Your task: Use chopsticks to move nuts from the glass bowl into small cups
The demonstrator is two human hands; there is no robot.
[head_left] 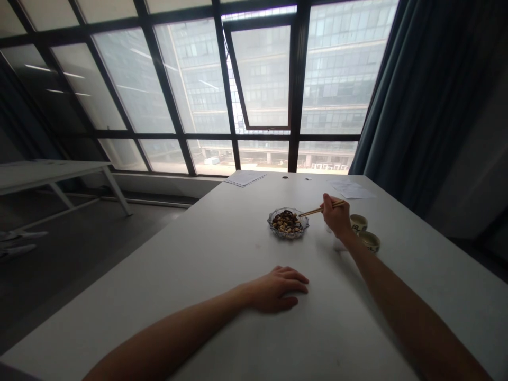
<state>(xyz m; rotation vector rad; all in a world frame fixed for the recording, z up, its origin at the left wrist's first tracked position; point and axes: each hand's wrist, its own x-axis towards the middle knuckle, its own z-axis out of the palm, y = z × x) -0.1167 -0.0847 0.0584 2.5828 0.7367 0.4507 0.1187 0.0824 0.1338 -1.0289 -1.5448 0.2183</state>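
My right hand (pixel 335 214) grips a pair of wooden chopsticks (pixel 313 211), whose tips point left to the rim of a clear glass dish (pixel 288 236). A mix of pale and dark brown pieces, like nuts or beans, fills the dish (pixel 288 222). Flat on the white table lies my left hand (pixel 280 289), its fingers spread, nearer to me than the dish and holding nothing. Just right of my right hand stand two small patterned ceramic cups (pixel 359 222), one partly behind my wrist. Something pale and see-through under my right wrist is mostly hidden.
Papers (pixel 245 178) lie at the white table's (pixel 190 264) far left corner, and more sheets (pixel 351 189) at the far right. Behind are large windows, one tilted ajar, and a dark curtain (pixel 413 106). Another table (pixel 59 172) stands to the left, with someone's shoes (pixel 18 248) near it.
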